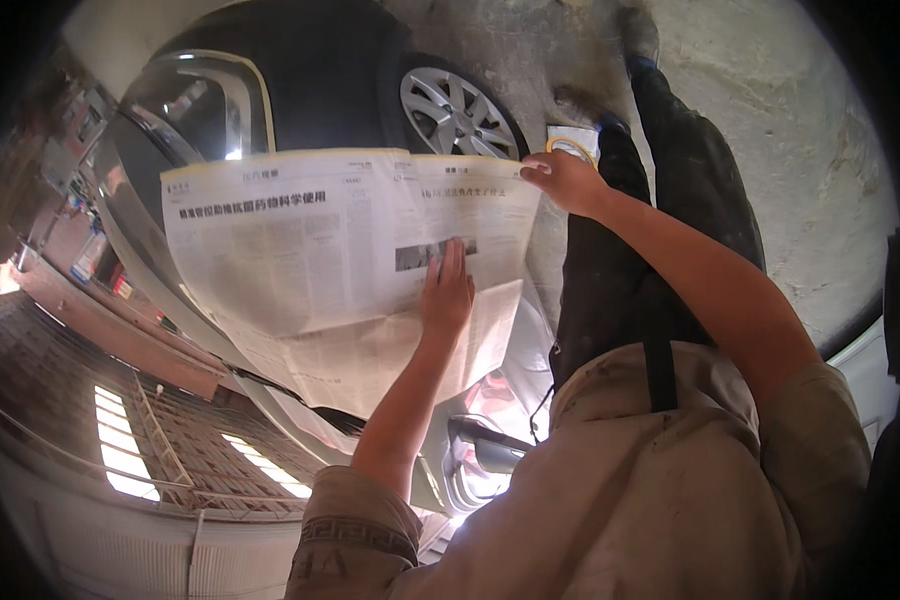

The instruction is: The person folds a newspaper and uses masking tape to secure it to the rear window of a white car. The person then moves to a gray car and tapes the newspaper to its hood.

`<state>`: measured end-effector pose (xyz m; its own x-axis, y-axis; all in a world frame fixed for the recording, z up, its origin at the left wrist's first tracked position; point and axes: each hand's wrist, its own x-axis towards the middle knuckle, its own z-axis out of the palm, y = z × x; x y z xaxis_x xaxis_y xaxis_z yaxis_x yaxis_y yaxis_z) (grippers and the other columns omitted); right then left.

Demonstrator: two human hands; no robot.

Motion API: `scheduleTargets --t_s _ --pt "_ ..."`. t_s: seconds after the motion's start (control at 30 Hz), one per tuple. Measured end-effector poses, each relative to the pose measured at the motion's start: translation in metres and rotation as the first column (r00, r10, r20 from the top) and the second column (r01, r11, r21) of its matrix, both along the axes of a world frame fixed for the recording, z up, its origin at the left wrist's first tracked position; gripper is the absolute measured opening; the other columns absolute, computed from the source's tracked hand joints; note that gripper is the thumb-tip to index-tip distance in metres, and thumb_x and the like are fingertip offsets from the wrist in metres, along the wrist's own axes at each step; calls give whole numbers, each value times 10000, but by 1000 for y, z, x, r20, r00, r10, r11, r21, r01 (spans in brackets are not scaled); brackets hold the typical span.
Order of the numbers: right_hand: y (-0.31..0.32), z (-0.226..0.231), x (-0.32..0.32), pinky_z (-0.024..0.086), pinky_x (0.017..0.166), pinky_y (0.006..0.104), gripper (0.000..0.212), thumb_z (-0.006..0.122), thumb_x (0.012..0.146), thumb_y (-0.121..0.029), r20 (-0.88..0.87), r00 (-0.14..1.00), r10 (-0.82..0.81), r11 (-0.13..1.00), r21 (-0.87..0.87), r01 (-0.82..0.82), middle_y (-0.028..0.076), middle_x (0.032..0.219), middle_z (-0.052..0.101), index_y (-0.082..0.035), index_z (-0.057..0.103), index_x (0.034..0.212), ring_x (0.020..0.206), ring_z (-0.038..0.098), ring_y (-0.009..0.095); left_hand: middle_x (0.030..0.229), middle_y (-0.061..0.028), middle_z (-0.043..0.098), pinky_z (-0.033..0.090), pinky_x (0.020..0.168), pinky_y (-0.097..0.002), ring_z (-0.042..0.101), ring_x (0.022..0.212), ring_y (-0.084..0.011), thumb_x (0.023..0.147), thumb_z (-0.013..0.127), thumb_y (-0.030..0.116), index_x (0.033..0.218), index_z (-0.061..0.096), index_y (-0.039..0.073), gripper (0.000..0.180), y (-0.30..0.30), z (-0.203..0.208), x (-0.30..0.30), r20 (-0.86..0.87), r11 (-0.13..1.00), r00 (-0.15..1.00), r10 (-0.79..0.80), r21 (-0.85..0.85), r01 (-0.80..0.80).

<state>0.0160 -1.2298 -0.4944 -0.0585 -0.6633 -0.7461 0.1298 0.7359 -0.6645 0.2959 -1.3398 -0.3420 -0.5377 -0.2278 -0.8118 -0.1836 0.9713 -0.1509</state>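
Observation:
A wide sheet of newspaper (350, 225) is spread over the side of a car, with a yellowish strip of tape along its top edge. My left hand (447, 290) lies on the lower middle of the sheet, fingers stretched out flat. At the sheet's upper right corner, my right hand (567, 183) is closed, with thumb and fingertips at the taped edge. A yellow ring that looks like a roll of masking tape (582, 150) shows against the far side of this hand, partly hidden by it.
The car's dark body panel (320, 75) and a wheel with a silver rim (455, 112) rise beyond the paper. A side mirror (485, 455) sticks out at the lower middle. My dark-trousered legs (610, 270) stand on a concrete floor (770, 120).

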Motion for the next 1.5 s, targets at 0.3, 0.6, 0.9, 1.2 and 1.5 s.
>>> scheduleTargets --t_s 0.3,0.6,0.9,1.2,1.5 --pt "5 31 -2 549 913 436 359 607 999 -396 -60 953 298 930 -206 -304 127 1128 754 -169 737 1244 1047 714 327 1626 -117 441 223 1295 -423 293 1566 -216 956 649 299 1531 462 -21 684 76 -5 72 14 977 982 186 100 -186" --pt "-41 139 49 528 956 472 503 579 1024 -434 -215 712 669 675 -226 -703 159 1165 734 -158 584 1445 1130 675 375 1546 -150 530 351 1227 -458 462 1455 -317 972 645 130 1494 543 127 532 69 25 65 -235 438 371 898 548 -713" --pt "-118 224 153 536 943 506 527 621 984 -404 -492 307 815 190 -273 -943 209 1175 731 -117 589 1424 1122 673 413 1280 -154 729 532 1021 -407 679 1202 -333 970 689 157 1301 714 80 341 112 57 113 -457 21 -478 751 739 -673" --pt "-118 249 232 523 859 388 493 598 965 -261 -447 180 876 -41 -441 -896 143 1045 739 -92 561 1427 982 688 274 1081 -156 791 563 910 -363 754 1058 -243 956 694 207 1189 768 49 291 145 104 132 -387 -222 -894 223 873 -434" --pt "-87 281 233 509 820 286 456 529 1025 -72 -14 127 992 104 -485 -868 36 1047 702 -71 467 1476 876 606 118 1293 -193 724 476 1071 -365 676 1226 -282 869 780 238 1117 788 -15 354 171 130 129 -274 -229 -959 73 931 -284"
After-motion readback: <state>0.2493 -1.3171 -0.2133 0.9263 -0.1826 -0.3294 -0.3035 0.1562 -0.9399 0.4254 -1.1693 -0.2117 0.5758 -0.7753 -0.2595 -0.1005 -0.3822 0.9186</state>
